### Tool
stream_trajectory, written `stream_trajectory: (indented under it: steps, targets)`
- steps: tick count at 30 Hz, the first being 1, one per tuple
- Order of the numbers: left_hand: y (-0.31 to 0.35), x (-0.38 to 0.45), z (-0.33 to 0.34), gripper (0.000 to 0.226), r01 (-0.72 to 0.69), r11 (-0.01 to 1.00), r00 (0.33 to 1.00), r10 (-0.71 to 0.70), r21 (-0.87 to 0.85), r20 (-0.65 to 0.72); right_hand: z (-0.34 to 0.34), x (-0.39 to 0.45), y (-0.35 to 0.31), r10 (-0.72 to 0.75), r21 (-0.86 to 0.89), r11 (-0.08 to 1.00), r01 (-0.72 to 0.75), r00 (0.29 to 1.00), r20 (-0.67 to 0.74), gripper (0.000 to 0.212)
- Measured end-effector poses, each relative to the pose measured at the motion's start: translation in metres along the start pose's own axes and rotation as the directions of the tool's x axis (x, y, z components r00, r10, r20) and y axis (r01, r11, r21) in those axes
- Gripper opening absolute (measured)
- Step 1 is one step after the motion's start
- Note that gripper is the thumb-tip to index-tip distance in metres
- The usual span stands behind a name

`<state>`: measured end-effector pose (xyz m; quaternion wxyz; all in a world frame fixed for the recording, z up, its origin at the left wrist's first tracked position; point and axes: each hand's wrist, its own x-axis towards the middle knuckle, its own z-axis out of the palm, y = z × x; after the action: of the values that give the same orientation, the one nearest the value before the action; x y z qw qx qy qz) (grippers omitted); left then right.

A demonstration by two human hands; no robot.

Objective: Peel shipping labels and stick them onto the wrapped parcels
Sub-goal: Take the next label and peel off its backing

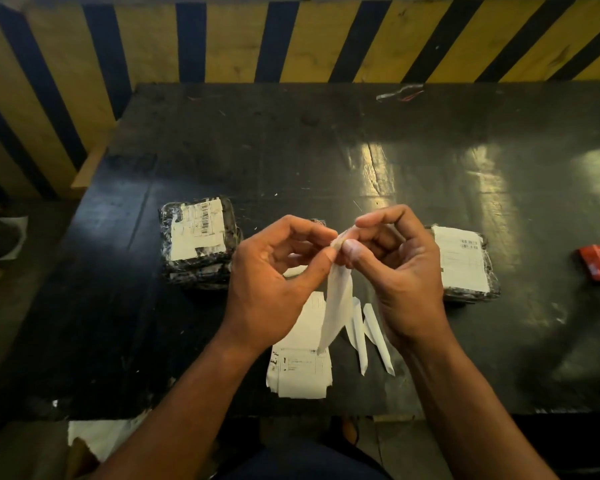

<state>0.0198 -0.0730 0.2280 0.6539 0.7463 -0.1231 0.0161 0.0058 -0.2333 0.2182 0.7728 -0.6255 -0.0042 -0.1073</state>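
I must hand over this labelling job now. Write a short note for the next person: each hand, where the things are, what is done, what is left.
Left hand and right hand both pinch the top of one label, held above the table; it looks mid-peel.
Label stack lies near the front edge, with peeled backing strips beside it.
Done: left parcel stack and right parcel each carry a label on top.
A third parcel is mostly hidden behind the hands; I cannot tell if it is labelled.
Left: finish peeling, stick this label, then continue with the stack.

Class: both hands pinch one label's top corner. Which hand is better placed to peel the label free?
Right hand: its fingers pinch the label corner from above, while the left hand steadies it.
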Motion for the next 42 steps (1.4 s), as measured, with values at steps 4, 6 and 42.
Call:
stream_trajectory:
  steps: [4, 6, 42]
  targets:
    - [-0.006, -0.001, 0.002, 0.018, 0.091, 0.990, 0.993, -0.098, -0.104, -0.065, 0.003, 0.000, 0.007, 0.006, -0.005, 1.000, -0.007, 1.000, -0.028, 0.017]
    - [-0.009, -0.001, 0.003, 0.018, 0.143, 0.977, 0.982, -0.160, -0.159, -0.102, 0.005, 0.000, 0.011, 0.001, -0.025, 1.000, -0.003, 0.998, -0.070, 0.014]
    - [-0.079, -0.012, 0.005, 0.050, 0.246, 0.965, 0.915, -0.261, -0.086, -0.307, 0.000, -0.010, 0.070, -0.067, -0.344, 0.936, -0.070, 0.927, -0.369, 0.052]
